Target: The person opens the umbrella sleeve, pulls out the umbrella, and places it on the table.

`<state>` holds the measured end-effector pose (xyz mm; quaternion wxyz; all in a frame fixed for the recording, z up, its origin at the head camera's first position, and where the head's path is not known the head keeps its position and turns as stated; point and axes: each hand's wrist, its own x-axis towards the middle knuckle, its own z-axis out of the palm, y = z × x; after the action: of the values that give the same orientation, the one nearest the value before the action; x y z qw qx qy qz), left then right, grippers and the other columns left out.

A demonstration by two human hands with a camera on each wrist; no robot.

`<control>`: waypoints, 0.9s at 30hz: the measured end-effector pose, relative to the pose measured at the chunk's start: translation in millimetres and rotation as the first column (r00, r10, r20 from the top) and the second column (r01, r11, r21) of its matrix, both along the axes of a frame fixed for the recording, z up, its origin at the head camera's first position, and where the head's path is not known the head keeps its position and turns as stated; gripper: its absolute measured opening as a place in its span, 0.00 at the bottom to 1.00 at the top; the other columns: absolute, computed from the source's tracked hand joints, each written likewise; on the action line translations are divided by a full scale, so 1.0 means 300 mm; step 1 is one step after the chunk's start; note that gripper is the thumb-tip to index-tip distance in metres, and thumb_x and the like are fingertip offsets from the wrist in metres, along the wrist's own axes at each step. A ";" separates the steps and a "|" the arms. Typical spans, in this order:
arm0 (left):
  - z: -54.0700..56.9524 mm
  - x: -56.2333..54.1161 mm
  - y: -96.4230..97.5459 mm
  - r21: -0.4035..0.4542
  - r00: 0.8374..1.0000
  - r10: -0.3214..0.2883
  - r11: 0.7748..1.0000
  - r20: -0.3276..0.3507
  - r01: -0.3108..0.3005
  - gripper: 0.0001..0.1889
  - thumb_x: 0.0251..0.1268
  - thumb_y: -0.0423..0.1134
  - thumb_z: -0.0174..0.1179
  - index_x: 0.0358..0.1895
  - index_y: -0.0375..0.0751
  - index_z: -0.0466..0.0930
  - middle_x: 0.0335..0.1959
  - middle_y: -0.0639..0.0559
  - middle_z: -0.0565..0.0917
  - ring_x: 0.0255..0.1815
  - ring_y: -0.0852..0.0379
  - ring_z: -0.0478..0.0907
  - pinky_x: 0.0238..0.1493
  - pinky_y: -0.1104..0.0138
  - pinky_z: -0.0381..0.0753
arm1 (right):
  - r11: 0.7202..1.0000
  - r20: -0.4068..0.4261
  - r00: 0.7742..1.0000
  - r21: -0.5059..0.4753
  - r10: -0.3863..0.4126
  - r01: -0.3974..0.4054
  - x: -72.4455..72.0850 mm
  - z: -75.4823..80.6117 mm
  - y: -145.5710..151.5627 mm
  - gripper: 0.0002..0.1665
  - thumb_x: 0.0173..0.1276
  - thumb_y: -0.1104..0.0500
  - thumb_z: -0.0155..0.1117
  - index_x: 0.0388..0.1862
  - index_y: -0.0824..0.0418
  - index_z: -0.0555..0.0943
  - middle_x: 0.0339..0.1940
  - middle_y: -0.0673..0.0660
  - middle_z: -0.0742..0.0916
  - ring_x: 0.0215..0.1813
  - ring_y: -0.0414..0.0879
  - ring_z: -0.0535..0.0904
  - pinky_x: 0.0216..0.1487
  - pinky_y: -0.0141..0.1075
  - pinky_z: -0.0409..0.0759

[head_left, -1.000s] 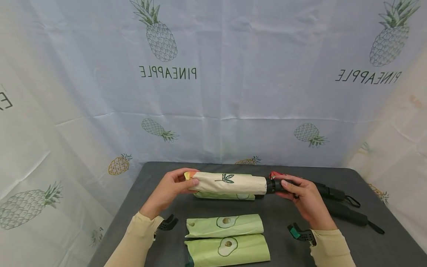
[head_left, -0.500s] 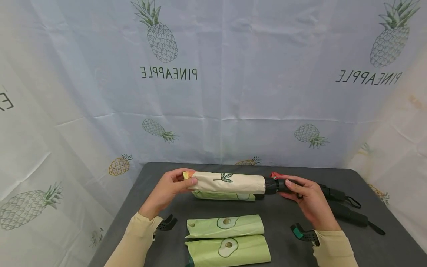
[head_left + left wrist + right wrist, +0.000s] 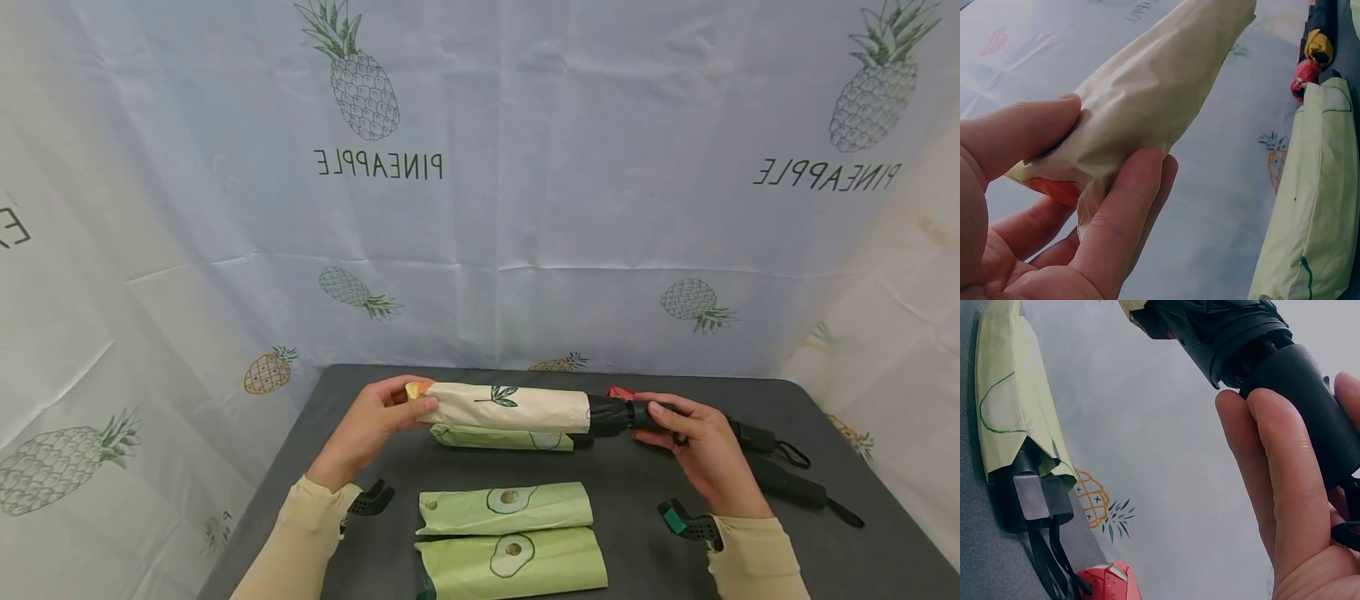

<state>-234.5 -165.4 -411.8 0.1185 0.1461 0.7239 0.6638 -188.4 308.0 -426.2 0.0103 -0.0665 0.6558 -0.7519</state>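
Note:
A folded umbrella (image 3: 609, 415) with a black handle (image 3: 1310, 415) lies level between my hands, above the table. Its cream sleeve (image 3: 525, 408) with a leaf print covers the left part, and black folded fabric shows between sleeve and handle. My left hand (image 3: 367, 427) pinches the sleeve's left end, where yellow and orange show; in the left wrist view the cloth (image 3: 1141, 94) is creased between thumb and fingers. My right hand (image 3: 697, 437) holds the handle, fingers along its side. Behind and below lies a green-sleeved umbrella (image 3: 510, 440), partly hidden.
Two light-green avocado-print sleeves (image 3: 510, 508) lie at the front of the dark table (image 3: 630, 550). Two black umbrellas (image 3: 783, 482) with wrist straps lie at the right, near a red tip (image 3: 621, 391). A pineapple-print curtain (image 3: 495, 217) hangs behind.
My left hand has drawn the cream sleeve slightly left, while my right hand has shifted slightly right with the handle. More black fabric shows between sleeve and handle.

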 end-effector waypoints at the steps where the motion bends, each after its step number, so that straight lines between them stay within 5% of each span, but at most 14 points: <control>1: 0.000 -0.001 -0.001 0.003 1.000 0.001 1.000 0.000 -0.001 0.26 0.76 0.42 0.71 0.72 0.38 0.79 0.52 0.49 0.86 0.55 0.53 0.88 0.65 0.50 0.90 | 1.000 -0.001 1.000 -0.005 -0.002 0.002 0.001 0.001 0.003 0.18 0.87 0.61 0.58 0.67 0.54 0.88 0.60 0.42 0.86 0.60 0.36 0.87 0.58 0.39 0.92; 13: -0.003 -0.005 -0.001 0.021 1.000 0.007 1.000 0.018 -0.007 0.26 0.76 0.43 0.71 0.71 0.37 0.80 0.53 0.48 0.86 0.55 0.53 0.88 0.68 0.46 0.87 | 0.999 0.018 0.999 -0.023 -0.032 0.033 0.001 0.008 0.030 0.18 0.87 0.62 0.58 0.65 0.52 0.89 0.59 0.42 0.86 0.58 0.38 0.86 0.56 0.39 0.93; 20: 0.000 -0.007 0.000 0.025 1.000 0.020 0.999 0.012 -0.020 0.25 0.76 0.43 0.71 0.70 0.35 0.80 0.53 0.47 0.86 0.55 0.53 0.88 0.63 0.52 0.91 | 0.999 0.031 0.999 -0.021 -0.038 0.039 0.002 0.014 0.050 0.18 0.87 0.61 0.57 0.66 0.53 0.89 0.61 0.41 0.85 0.60 0.36 0.85 0.57 0.35 0.92; 27: 0.006 -0.006 -0.002 0.030 1.000 0.025 0.999 0.009 -0.025 0.25 0.76 0.42 0.71 0.69 0.35 0.81 0.52 0.49 0.87 0.55 0.53 0.88 0.66 0.45 0.88 | 0.999 -0.012 1.000 -0.045 -0.021 0.020 0.006 0.006 0.072 0.19 0.88 0.64 0.55 0.65 0.53 0.89 0.61 0.39 0.86 0.59 0.36 0.86 0.57 0.35 0.92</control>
<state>-236.2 -166.1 -410.0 0.1111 0.1359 0.7150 0.6767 -186.6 329.4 -424.3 -0.0030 -0.0646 0.6395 -0.7660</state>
